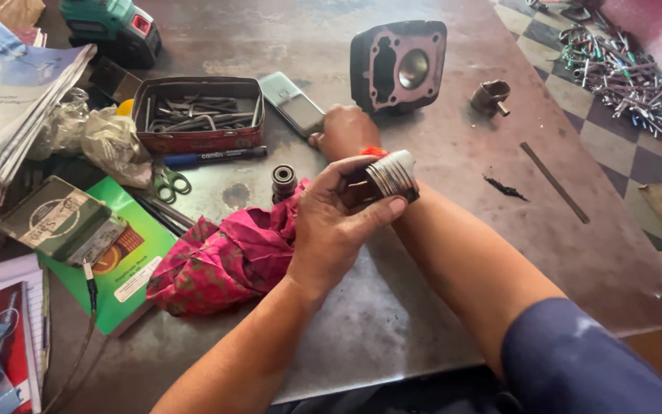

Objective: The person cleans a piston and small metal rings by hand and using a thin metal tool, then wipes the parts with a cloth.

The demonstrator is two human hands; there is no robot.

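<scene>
The left hand [329, 226] was closed around a metal piston [389, 176], thumb and fingers clamped on its ringed crown, at the centre of view; the right hand [344, 130] lay at 12 o'clock of the piston, knuckles up and curled on the desk [453, 253], whether it gripped anything could not be told; a mobile phone [293, 102] lay just beside it at 10 o'clock. A crumpled pink cloth [224, 261] lay at 8 o'clock of the piston, touching the left hand; a small roller part [283, 181] stood at its upper edge. An engine cylinder block [398, 65] stood at 12 o'clock; a red tin of hex keys [198, 113] lay at 10 o'clock.
</scene>
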